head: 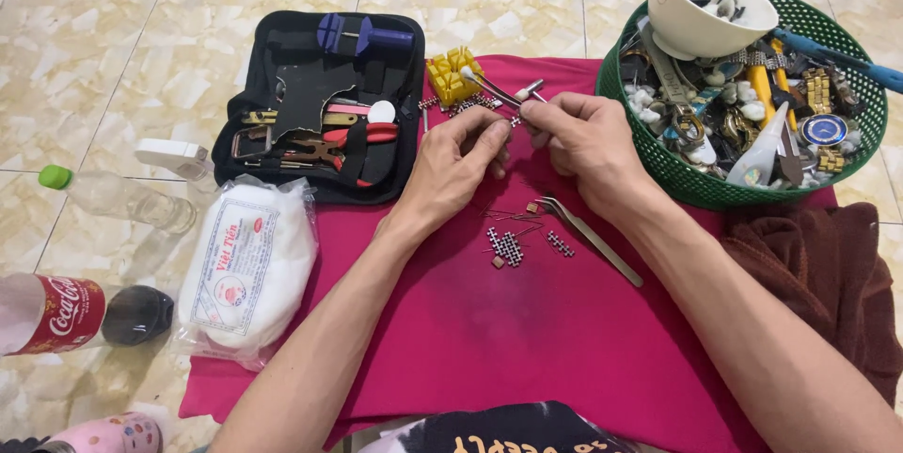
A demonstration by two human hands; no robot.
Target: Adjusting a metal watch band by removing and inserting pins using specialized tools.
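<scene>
Both hands, L [461,161] & R [585,138], pinching small metal tool [503,93] w/ watch-band links [513,121] (over pink cloth [527,340]).

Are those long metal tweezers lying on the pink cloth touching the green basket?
Apart. The head view shows the tweezers lying on the pink cloth below the right hand, with bare cloth between them and the green basket.

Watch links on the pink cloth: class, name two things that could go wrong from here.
1. The loose links and thin pins lie near the forearms; a sweep could scatter them onto the tiled floor.
2. The small part pinched between left hand and right hand could slip and vanish among them.
</scene>
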